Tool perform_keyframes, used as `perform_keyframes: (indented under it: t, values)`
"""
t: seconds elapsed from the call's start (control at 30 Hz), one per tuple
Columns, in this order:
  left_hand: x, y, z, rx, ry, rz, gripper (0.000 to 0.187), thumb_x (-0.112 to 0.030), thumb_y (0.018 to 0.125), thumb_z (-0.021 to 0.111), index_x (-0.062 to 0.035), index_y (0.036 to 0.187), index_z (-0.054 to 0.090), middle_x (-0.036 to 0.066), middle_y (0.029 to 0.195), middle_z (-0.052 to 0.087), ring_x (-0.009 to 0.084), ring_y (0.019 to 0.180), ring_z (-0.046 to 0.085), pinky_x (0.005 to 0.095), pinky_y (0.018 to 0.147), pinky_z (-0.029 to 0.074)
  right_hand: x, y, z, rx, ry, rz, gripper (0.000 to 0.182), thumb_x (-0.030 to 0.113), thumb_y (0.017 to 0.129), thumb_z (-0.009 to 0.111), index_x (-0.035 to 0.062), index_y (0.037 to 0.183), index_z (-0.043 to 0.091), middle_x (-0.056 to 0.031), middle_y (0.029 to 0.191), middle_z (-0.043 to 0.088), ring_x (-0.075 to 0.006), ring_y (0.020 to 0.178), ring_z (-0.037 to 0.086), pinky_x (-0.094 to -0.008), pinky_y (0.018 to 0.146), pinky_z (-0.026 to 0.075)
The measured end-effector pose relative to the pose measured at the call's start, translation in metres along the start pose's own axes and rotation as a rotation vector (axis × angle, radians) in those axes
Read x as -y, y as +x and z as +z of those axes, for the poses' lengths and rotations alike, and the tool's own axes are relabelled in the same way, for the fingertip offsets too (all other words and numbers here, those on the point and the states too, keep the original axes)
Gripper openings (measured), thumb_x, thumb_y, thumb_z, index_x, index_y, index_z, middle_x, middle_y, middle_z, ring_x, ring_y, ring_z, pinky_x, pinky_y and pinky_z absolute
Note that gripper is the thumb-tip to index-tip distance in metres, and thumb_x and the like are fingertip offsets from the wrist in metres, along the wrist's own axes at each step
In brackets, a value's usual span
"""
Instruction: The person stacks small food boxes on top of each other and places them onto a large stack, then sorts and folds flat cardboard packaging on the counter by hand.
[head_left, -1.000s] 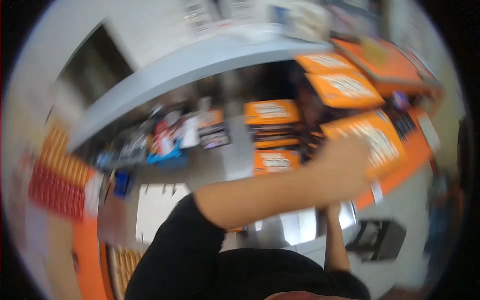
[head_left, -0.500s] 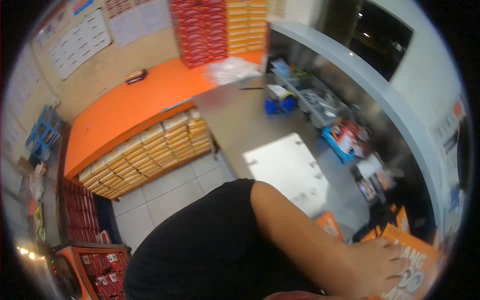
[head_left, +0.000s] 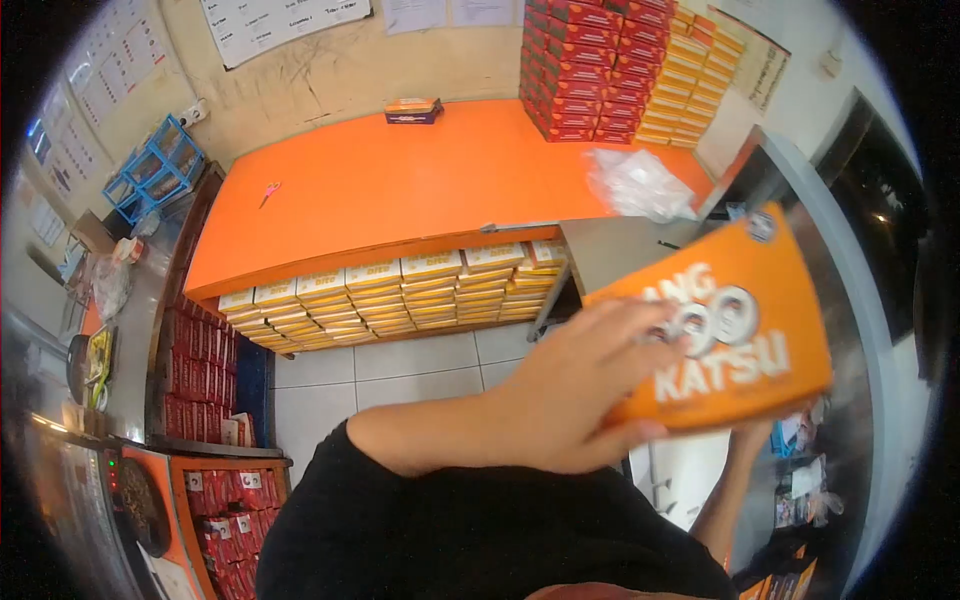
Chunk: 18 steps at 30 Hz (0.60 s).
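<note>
An orange box [head_left: 740, 375] with white "KATSU" lettering is held up, tilted, at the right of the view. My left hand [head_left: 600, 385] lies over its left side, fingers on the printed face and thumb along the lower edge. From below, my right hand [head_left: 752, 436] reaches the box's underside near the right corner; its fingers are mostly hidden behind the box. Beneath the box, part of a white board [head_left: 690, 475] shows on the metal counter [head_left: 610, 250].
A long orange counter [head_left: 400, 185] carries pink scissors [head_left: 270, 193], a small box [head_left: 412, 111], plastic bags [head_left: 645, 185] and stacked red boxes [head_left: 570, 75]. Yellow-white boxes [head_left: 400, 290] fill the shelf below. Blue baskets [head_left: 160, 170] stand at the left.
The orange box has risen from the lower right toward the middle, with my left hand on it. My right hand has come into view beneath it. The view has swung left.
</note>
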<state>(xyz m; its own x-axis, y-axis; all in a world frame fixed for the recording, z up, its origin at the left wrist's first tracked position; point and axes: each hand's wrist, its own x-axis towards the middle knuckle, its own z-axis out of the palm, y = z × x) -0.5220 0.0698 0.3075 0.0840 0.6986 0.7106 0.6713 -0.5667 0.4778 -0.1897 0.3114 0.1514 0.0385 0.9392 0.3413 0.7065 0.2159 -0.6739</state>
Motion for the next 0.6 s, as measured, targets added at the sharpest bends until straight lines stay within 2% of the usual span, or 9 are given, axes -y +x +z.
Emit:
perform_keyframes:
  t: [0.07,0.13,0.27,0.33,0.37,0.47,0.5,0.53,0.6]
  values:
    - [0.042,-0.013,-0.013,-0.041,0.025,-0.079,0.053,-0.035,0.081,0.059,-0.0007,0.119,0.047,0.024,0.126,0.041,0.0411,0.114,0.042,0.0453,0.096,0.034,0.027,0.016,0.036,0.090,-0.050,-0.057,0.065,0.010,0.084,0.050,0.0040,0.140,0.018,-0.0281,0.094,0.060,-0.0425,0.081,0.059,-0.0437,0.072,0.047]
    - [0.086,-0.027,-0.020,-0.075,0.034,-0.177,0.050,-0.030,0.080,0.061,-0.0003,0.118,0.047,0.025,0.125,0.040,0.0423,0.114,0.041,0.0443,0.096,0.034,0.047,0.033,0.075,0.077,-0.247,-0.340,0.070,0.006,0.083,0.047,0.0021,0.142,0.008,-0.0325,0.094,0.058,-0.0424,0.082,0.059,-0.0451,0.070,0.046]
    - [0.185,-0.037,-0.029,-0.214,0.046,-0.330,0.046,-0.028,0.084,0.057,-0.0005,0.118,0.045,0.025,0.125,0.041,0.0407,0.114,0.042,0.0433,0.097,0.033,0.102,0.078,0.164,0.204,-0.297,-0.259,0.071,0.005,0.082,0.046,0.0027,0.142,0.008,-0.0328,0.089,0.058,-0.0416,0.082,0.060,-0.0449,0.068,0.046]
    - [0.234,-0.038,-0.039,-0.274,0.085,-0.380,0.045,-0.026,0.084,0.056,-0.0004,0.119,0.044,0.025,0.125,0.041,0.0399,0.113,0.043,0.0429,0.097,0.033,0.140,0.110,0.213,0.357,-0.344,-0.277,0.071,0.003,0.081,0.046,0.0015,0.141,0.008,-0.0309,0.086,0.059,-0.0423,0.079,0.060,-0.0465,0.066,0.046]
    - [0.259,-0.037,-0.047,-0.299,0.072,-0.482,0.045,-0.025,0.085,0.056,-0.0002,0.119,0.042,0.024,0.124,0.043,0.0375,0.113,0.044,0.0420,0.096,0.034,0.169,0.126,0.237,0.437,-0.376,-0.245,0.070,0.005,0.082,0.045,-0.0009,0.141,0.007,-0.0298,0.083,0.060,-0.0434,0.076,0.060,-0.0471,0.065,0.046]
    - [0.333,-0.037,-0.080,-0.386,0.040,-0.706,0.043,-0.024,0.087,0.054,0.0007,0.120,0.041,0.022,0.120,0.046,0.0322,0.112,0.046,0.0397,0.093,0.038,0.218,0.170,0.334,0.553,-0.247,-0.442,0.072,0.007,0.081,0.045,-0.0036,0.140,0.005,-0.0292,0.082,0.061,-0.0414,0.075,0.061,-0.0456,0.064,0.048]
    - [0.356,-0.041,-0.092,-0.449,-0.005,-0.832,0.043,-0.023,0.087,0.054,0.0014,0.120,0.040,0.020,0.117,0.047,0.0292,0.111,0.048,0.0381,0.091,0.040,0.245,0.181,0.367,0.628,-0.352,-0.434,0.071,0.007,0.080,0.046,-0.0080,0.138,0.007,-0.0294,0.083,0.061,-0.0406,0.075,0.062,-0.0452,0.065,0.049]
    - [0.380,-0.050,-0.104,-0.443,0.002,-0.848,0.043,-0.023,0.087,0.054,0.0014,0.120,0.040,0.020,0.117,0.047,0.0292,0.111,0.048,0.0381,0.091,0.040,0.273,0.193,0.402,0.701,-0.460,-0.428,0.071,0.007,0.079,0.047,-0.0125,0.136,0.008,-0.0296,0.083,0.061,-0.0398,0.076,0.063,-0.0447,0.066,0.050]
    - [0.429,-0.069,-0.130,-0.568,-0.020,-1.018,0.042,-0.023,0.089,0.053,0.0033,0.118,0.040,0.018,0.111,0.050,0.0229,0.105,0.051,0.0343,0.086,0.043,0.308,0.206,0.474,0.745,-0.444,-0.577,0.068,0.009,0.080,0.047,-0.0221,0.129,0.012,-0.0303,0.088,0.061,-0.0383,0.081,0.064,-0.0440,0.069,0.050]
